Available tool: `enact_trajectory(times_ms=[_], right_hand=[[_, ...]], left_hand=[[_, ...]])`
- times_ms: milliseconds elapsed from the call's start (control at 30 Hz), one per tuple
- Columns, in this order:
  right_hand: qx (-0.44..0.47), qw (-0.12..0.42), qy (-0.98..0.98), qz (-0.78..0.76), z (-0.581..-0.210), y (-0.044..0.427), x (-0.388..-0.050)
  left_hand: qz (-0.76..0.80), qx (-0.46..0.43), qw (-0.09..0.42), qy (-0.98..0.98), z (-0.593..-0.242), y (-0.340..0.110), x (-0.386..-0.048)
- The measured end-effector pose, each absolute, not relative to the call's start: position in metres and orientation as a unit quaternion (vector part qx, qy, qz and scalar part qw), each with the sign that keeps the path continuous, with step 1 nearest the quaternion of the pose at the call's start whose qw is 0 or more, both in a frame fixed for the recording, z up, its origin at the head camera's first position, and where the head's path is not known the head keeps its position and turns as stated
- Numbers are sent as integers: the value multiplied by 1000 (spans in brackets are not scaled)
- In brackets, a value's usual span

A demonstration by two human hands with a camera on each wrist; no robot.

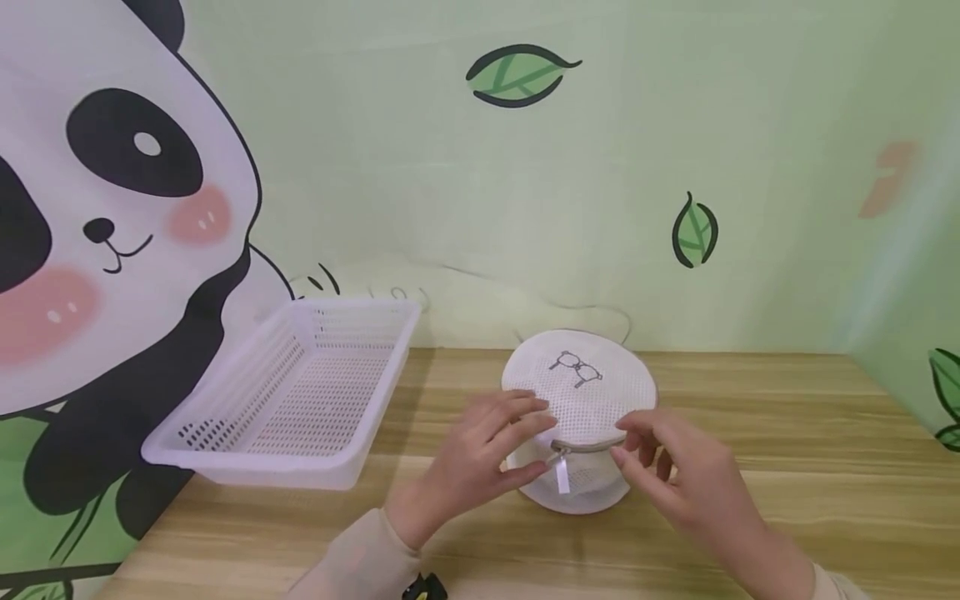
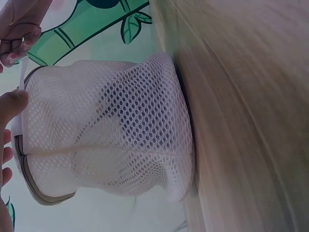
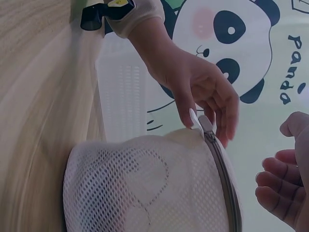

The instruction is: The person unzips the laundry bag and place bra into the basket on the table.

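A white cylindrical mesh laundry bag (image 1: 577,392) stands upright on the table, with a glasses drawing on its round lid. Its zipper (image 3: 223,179) follows the lid's rim, and a white tab (image 1: 563,477) hangs at the front. My left hand (image 1: 480,450) holds the rim beside the zipper end, thumb on the side by the tab and fingers over the lid. On the other side, my right hand (image 1: 686,475) hovers close to the rim with loosely bent fingers; in the right wrist view the right hand (image 3: 285,179) appears apart from the bag, holding nothing.
A white perforated plastic basket (image 1: 360,467) sits left of the bag on the wooden table (image 1: 750,417). Behind them is a green backdrop (image 1: 420,167) with a panda and leaves. A black wrist device (image 1: 425,587) shows below the left sleeve.
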State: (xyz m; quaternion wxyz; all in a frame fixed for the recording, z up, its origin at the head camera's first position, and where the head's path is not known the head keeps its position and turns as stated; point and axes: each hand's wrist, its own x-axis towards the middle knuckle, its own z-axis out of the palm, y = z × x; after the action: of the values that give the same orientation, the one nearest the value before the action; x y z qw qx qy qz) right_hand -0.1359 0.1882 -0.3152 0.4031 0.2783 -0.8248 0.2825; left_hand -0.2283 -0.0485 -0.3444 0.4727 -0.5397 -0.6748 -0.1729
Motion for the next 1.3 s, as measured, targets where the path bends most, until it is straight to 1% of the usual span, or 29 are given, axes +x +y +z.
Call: enact_trajectory(times_ms=[300, 667, 800, 1100, 1300], right_hand=[[303, 403, -816, 282, -321, 177, -138], [299, 389, -824, 284, -324, 173, -140], [303, 391, -821, 286, -325, 172, -141], [288, 382, -832, 280, -327, 172, -142], [281, 383, -837, 272, -329, 172, -144]], left_hand=[[-149, -542, 463, -685, -346, -43, -234], [-157, -546, 465, -679, -347, -36, -237], [-161, -543, 463, -682, -348, -36, -239], [-156, -515, 494, -683, -351, -33, -240], [-166, -495, 502, -689, -353, -28, -239]])
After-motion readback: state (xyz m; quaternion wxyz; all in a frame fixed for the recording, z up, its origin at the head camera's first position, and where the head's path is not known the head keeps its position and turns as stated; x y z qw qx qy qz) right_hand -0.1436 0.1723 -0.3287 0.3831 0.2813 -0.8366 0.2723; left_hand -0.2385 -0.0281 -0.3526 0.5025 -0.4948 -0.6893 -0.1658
